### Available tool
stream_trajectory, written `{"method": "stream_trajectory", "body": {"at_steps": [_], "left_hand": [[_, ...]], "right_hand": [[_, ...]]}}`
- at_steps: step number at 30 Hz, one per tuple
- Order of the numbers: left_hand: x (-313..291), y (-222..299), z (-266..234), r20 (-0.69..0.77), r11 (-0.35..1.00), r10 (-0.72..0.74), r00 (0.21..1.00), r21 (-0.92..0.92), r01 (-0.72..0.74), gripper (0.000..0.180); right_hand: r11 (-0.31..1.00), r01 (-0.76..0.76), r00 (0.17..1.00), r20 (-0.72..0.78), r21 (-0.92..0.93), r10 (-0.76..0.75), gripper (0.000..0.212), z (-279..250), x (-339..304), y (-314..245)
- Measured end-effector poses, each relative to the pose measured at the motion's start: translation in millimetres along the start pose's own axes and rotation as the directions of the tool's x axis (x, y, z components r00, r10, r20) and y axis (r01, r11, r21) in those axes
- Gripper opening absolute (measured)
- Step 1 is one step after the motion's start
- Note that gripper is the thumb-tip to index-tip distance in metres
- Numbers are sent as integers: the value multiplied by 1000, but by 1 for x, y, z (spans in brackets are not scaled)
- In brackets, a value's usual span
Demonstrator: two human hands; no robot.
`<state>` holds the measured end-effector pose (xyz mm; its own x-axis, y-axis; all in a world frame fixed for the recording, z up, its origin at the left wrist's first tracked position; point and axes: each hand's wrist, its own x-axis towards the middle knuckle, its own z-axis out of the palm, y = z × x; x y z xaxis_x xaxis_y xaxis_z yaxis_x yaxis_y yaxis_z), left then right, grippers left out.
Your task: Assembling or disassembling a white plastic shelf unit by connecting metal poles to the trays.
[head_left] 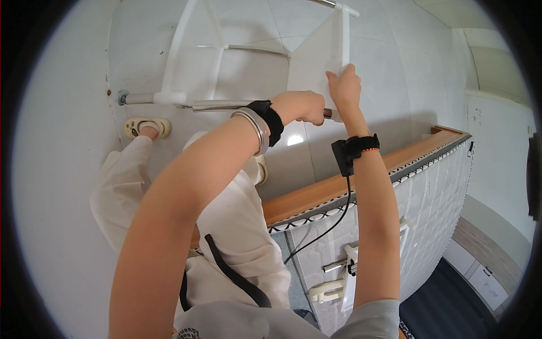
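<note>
A white plastic rack frame (186,51) with translucent panels and metal tubes lies on the tiled floor. My left hand (305,107) is closed around a shiny metal tube (217,105) on its near side; the tube's end shows just past the fist. Beside it, my right hand (345,89) grips the near end of the white side panel (319,59), thumb and fingers around its edge bar. Between my hands, the joint of tube and panel is partly hidden. A tube with a round foot (130,99) sticks out at the frame's left corner.
A wooden bed frame (307,195) with a grey quilted mattress (423,198) stands close at the right. White plastic parts (327,291) and a short metal tube (334,266) lie on the mattress. My slippered foot (147,127) is near the rack. A cable hangs from my right wrist.
</note>
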<state>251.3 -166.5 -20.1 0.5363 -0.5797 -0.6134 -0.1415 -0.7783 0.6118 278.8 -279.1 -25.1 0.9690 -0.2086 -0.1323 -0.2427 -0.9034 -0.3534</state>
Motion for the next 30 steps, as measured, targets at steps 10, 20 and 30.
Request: {"method": "stream_trajectory", "body": {"at_steps": [10, 20, 30], "left_hand": [[-7, 8, 64, -775, 829, 374, 509, 526, 191, 15], [-19, -1, 34, -546, 963, 189, 816, 266, -45, 7], [-46, -63, 31, -347, 994, 95, 933, 92, -67, 23]], "right_hand": [[999, 37, 998, -42, -4, -37, 33, 1, 3, 6], [1000, 29, 998, -60, -2, -29, 32, 3, -1, 1], [1000, -2, 1000, 17, 24, 1, 36, -15, 17, 32]]}}
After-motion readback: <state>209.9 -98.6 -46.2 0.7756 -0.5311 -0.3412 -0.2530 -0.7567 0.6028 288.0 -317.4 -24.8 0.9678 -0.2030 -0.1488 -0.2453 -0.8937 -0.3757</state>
